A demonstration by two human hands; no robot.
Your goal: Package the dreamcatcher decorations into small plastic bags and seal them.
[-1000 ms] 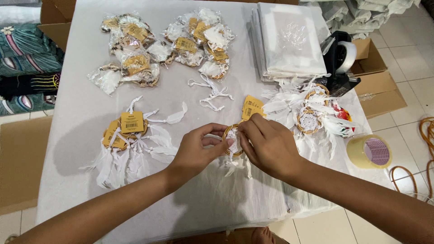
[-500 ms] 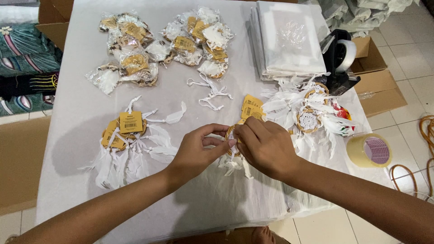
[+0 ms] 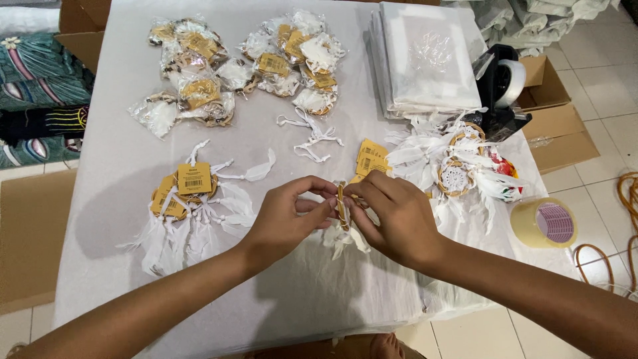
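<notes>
Both hands together just short of the tabletop's near edge, about midway along it: left hand (image 3: pixel 287 219) and right hand (image 3: pixel 393 223) pinched from either side on one small dreamcatcher (image 3: pixel 343 211), ring upright between the fingertips, white feathers hanging below onto the cloth. Judged from the lay of things, somewhere in the middle of the work. Done, by the look of it: two clusters of bagged dreamcatchers (image 3: pixel 193 73) along the far edge, roughly five packets in the left cluster and about six in the right one (image 3: pixel 296 56), exact count hard to tell where bags overlap. Tagged but not bagged: a bundle (image 3: pixel 189 209) toward the left edge carrying two yellow tags, number of rings beneath not clear. Left to handle: an untagged heap (image 3: pixel 455 166) toward the right edge, at least two rings showing, and a small stack of loose yellow tags (image 3: pixel 371 158) just beyond the hands. One loose tuft of white ties (image 3: pixel 312 133) mid-table. One stack of clear bags (image 3: pixel 428 56) at the far right corner, one black tape dispenser (image 3: pixel 498 90) beside it, one roll of tape (image 3: pixel 545 223) at the right edge.
</notes>
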